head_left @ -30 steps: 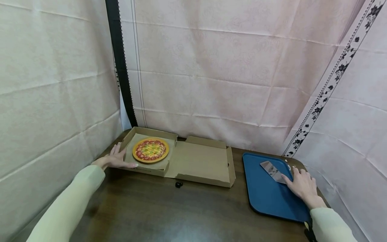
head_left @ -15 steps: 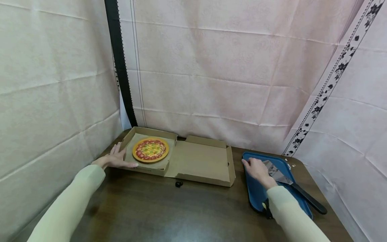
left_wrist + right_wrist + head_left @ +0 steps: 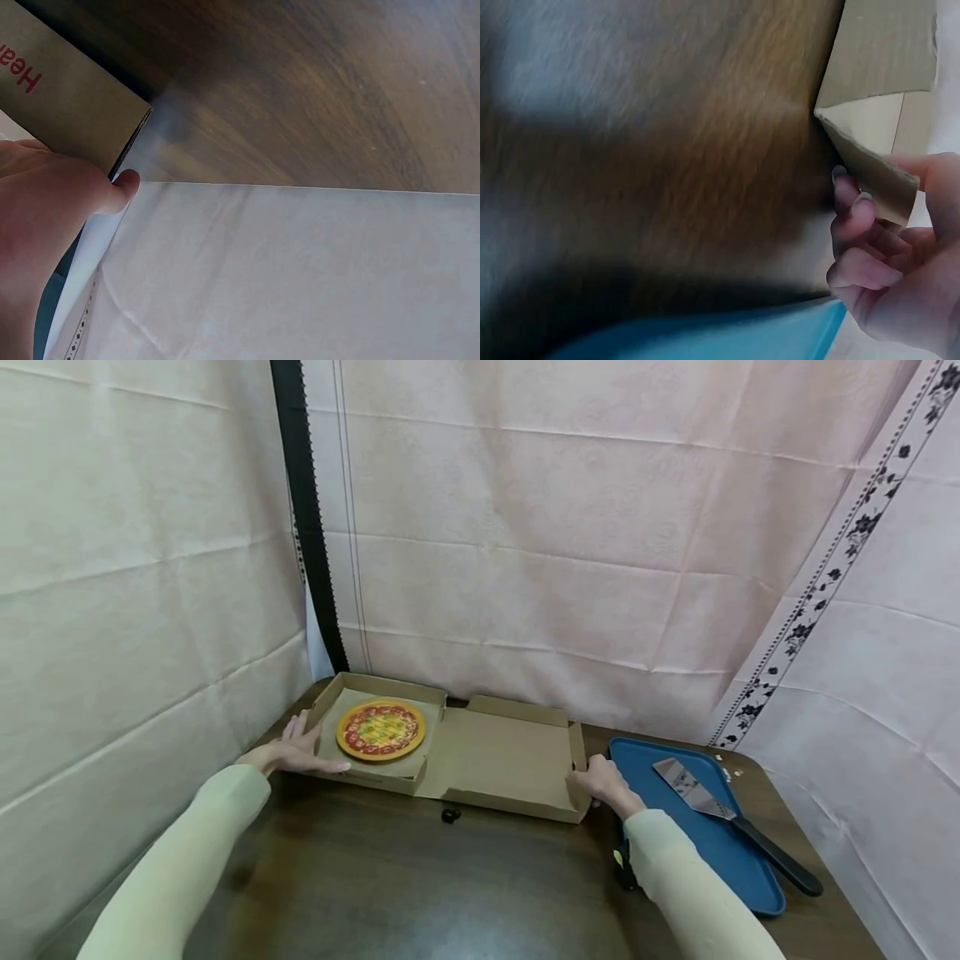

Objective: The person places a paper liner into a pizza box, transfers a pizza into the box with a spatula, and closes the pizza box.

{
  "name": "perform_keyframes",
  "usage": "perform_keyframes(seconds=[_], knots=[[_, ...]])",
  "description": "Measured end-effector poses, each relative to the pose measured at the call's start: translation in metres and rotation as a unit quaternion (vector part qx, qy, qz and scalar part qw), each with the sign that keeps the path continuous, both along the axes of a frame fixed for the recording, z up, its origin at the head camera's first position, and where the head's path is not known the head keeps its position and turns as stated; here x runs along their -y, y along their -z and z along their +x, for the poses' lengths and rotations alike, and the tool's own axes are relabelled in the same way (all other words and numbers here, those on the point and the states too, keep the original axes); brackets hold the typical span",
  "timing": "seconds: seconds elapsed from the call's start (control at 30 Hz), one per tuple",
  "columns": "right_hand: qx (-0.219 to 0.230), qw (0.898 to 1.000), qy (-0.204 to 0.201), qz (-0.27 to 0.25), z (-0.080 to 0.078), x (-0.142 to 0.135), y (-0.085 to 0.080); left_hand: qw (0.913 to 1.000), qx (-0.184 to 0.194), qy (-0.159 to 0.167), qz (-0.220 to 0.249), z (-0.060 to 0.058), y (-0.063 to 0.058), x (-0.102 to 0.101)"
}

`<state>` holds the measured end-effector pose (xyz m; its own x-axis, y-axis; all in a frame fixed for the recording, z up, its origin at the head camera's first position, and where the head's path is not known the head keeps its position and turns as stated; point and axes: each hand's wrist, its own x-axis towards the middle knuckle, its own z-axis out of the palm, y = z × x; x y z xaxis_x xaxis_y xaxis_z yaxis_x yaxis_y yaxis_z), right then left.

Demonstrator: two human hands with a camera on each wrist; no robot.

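A cardboard pizza box (image 3: 414, 783) lies unfolded, with a pizza (image 3: 381, 730) on paper in its left half. My left hand (image 3: 296, 752) rests against the box's left front corner, fingers spread and straight. In the left wrist view its thumb lies along the box wall. At the other end, my right hand (image 3: 606, 783) pinches the side flap of the lid (image 3: 517, 758). The right wrist view has the flap (image 3: 885, 184) between thumb and curled fingers. The lid lies flat on the table.
A blue tray (image 3: 697, 852) stands right of the box, bearing a pizza server (image 3: 693, 789) whose black handle overhangs its edge. A small black object (image 3: 450, 816) lies before the box on the wooden table (image 3: 420, 893). Cloth curtains (image 3: 525, 527) border the back and sides.
My right hand has left the pizza server on the tray, moved left across it and taken hold of the lid's flap. The left hand has stayed at the box corner.
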<state>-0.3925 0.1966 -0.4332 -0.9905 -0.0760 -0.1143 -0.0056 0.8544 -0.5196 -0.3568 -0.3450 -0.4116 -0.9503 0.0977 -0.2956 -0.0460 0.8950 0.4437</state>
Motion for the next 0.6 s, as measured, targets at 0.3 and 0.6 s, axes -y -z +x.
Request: perform_keyframes(seconds=[0.3,0.6], knots=[[0.006,1.000,-0.009,0.003,0.001,0.006,-0.004,1.0000,-0.005,0.002,0.004,0.000,-0.001,-0.001],[0.009,1.000,-0.005,0.026,-0.005,0.008,-0.018,1.0000,-0.002,0.003,-0.008,0.002,-0.006,-0.004]])
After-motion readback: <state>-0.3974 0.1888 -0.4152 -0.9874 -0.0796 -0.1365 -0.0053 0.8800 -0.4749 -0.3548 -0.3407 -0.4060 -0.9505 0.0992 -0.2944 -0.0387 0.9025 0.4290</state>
